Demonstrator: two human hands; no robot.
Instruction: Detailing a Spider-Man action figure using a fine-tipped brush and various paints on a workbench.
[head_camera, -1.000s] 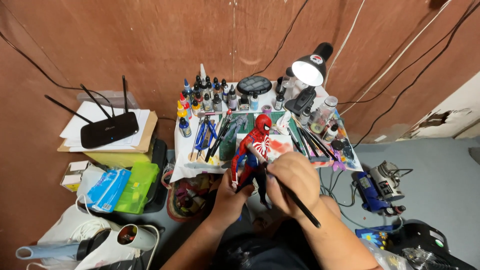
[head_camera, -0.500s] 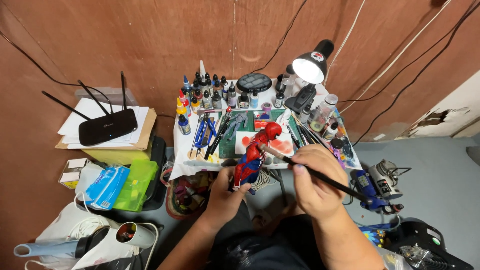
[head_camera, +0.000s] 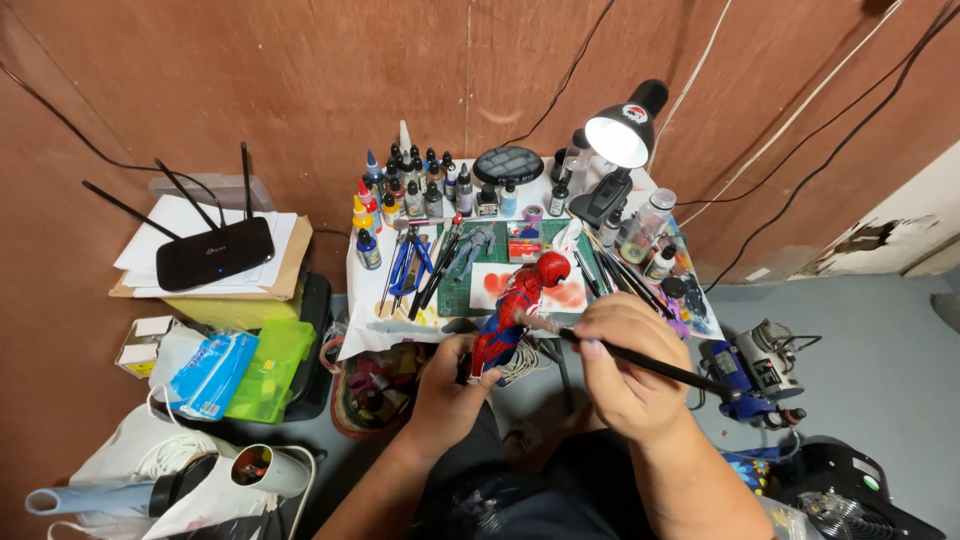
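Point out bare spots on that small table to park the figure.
Little: the white sheet behind the figure, and the cutting mat between pliers and brushes. Back row is packed with paint bottles and the lamp.

A red and blue figure (head_camera: 515, 315) is gripped low down by the left hand (head_camera: 452, 385), tilted over the front edge of the worktop (head_camera: 365, 325). A black brush (head_camera: 640, 362) is held in the right hand (head_camera: 625, 365), its tip touching the figure's middle. Paint bottles (head_camera: 415, 185) are lined along the back edge, and a lit lamp (head_camera: 620, 135) is seen at the back right corner. A router (head_camera: 212, 250) lies on papers to the left.
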